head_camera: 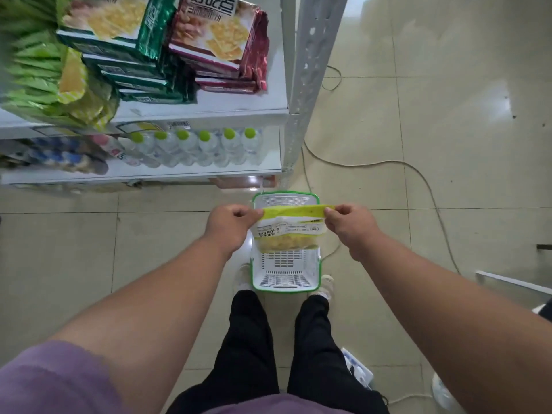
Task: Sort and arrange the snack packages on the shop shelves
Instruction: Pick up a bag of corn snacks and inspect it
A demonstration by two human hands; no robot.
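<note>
A yellow-green and white snack bag [288, 231] hangs above a white basket [286, 279] with a green rim that stands on the floor by my feet. My left hand [231, 227] pinches the bag's top left corner, and my right hand [351, 227] pinches its top right corner. On the upper shelf [209, 110] to the left lie stacks of green cracker packs [119, 34], dark red cracker packs [221, 40] and light green bags [38, 64].
Water bottles with green caps [194, 147] line the lower shelf. A white shelf post [307, 76] rises at the right of the shelves. A cable [388, 165] runs over the tiled floor on the right. My legs and shoes stand just behind the basket.
</note>
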